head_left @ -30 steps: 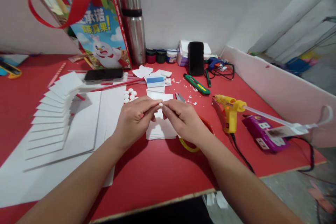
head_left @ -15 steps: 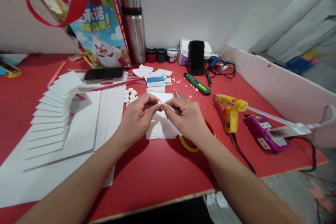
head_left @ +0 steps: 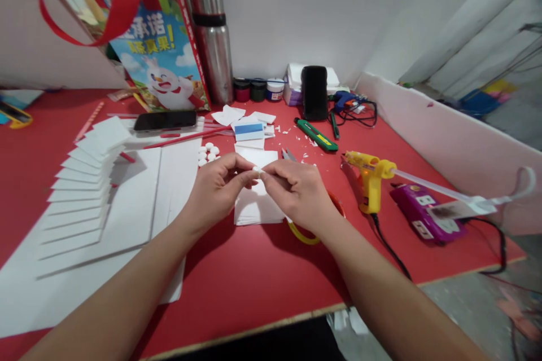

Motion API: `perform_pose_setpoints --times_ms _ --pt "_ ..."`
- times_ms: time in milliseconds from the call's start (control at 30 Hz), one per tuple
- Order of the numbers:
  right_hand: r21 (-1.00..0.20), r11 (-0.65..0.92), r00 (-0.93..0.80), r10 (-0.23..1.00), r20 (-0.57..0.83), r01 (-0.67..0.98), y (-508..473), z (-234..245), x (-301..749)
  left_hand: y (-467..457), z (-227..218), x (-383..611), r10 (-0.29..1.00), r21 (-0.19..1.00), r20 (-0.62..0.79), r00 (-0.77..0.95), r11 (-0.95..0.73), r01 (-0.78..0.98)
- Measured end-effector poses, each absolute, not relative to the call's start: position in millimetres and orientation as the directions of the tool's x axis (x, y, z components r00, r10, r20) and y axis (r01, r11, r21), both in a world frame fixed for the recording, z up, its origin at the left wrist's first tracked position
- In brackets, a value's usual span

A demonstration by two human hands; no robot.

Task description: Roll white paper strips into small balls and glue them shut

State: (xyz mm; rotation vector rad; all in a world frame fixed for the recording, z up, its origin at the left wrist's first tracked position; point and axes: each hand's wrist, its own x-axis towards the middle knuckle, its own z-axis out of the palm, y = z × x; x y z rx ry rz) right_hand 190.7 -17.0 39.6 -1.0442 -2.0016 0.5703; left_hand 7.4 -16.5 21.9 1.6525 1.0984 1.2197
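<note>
Between the fingertips of both hands is a small white piece [head_left: 257, 169], mostly covered, its kind unclear. My left hand [head_left: 222, 183] pinches it from the left, thumb and forefinger closed. My right hand [head_left: 296, 186] meets it from the right, also in a closed pinch. Under the hands lies a stack of white paper pieces [head_left: 256, 211] on the red table. Several small white discs [head_left: 208, 153] sit just beyond my left hand. Scissors [head_left: 305, 234] with yellow and orange handles lie partly hidden beneath my right hand and wrist.
At left, a fanned staircase of white cards [head_left: 78, 192] stands on white board [head_left: 139, 203]. A yellow glue gun [head_left: 371, 180] and a purple power strip [head_left: 425, 214] are at right. Farther back are a green cutter [head_left: 317, 135], a steel flask [head_left: 214, 48] and a phone [head_left: 166, 120].
Both hands stay together at the same spot; the fingers have shifted slightly around the small white piece. The whole view has moved a little.
</note>
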Motion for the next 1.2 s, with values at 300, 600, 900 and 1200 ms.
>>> perform_pose_setpoints --times_ms 300,600,900,1200 --pt "-0.563 0.625 -0.351 0.776 0.524 0.541 -15.7 35.8 189.6 -20.1 24.5 13.4 0.964 0.959 0.223 0.146 -0.244 0.143" --pt "-0.590 0.613 -0.304 0.783 0.542 0.525 -22.6 37.2 184.8 -25.3 16.6 18.5 0.746 0.598 0.659 0.099 -0.599 0.533" --pt "-0.678 0.579 -0.295 0.815 0.499 0.452 -20.9 40.6 190.8 -29.0 19.1 18.5 0.623 0.428 0.755 0.205 -0.704 0.567" --pt "-0.603 0.684 -0.407 0.729 0.550 0.411 -15.1 40.7 196.6 -22.9 27.3 9.9 0.844 0.824 0.518 0.138 -0.536 0.186"
